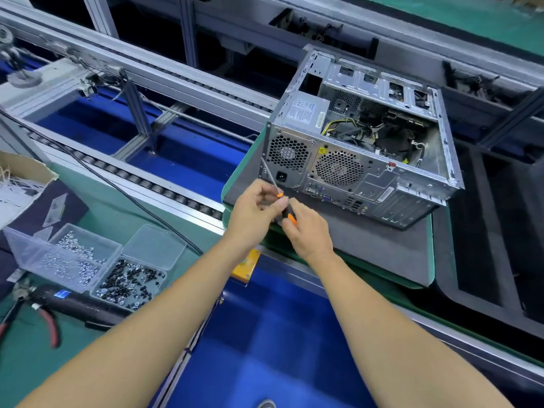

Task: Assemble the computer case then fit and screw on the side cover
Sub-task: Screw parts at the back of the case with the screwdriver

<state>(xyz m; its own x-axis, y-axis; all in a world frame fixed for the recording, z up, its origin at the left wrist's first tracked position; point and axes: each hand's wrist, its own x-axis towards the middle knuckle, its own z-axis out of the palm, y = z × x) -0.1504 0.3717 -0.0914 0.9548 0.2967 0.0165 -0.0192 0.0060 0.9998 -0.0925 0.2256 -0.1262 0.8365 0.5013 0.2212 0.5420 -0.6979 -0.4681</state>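
Holding the screwdriver [279,201] between us, our left hand [253,213] pinches near the shaft while our right hand [306,228] wraps the handle, likely readying it; the open computer case [359,142] lies on its side just beyond, cover absent.
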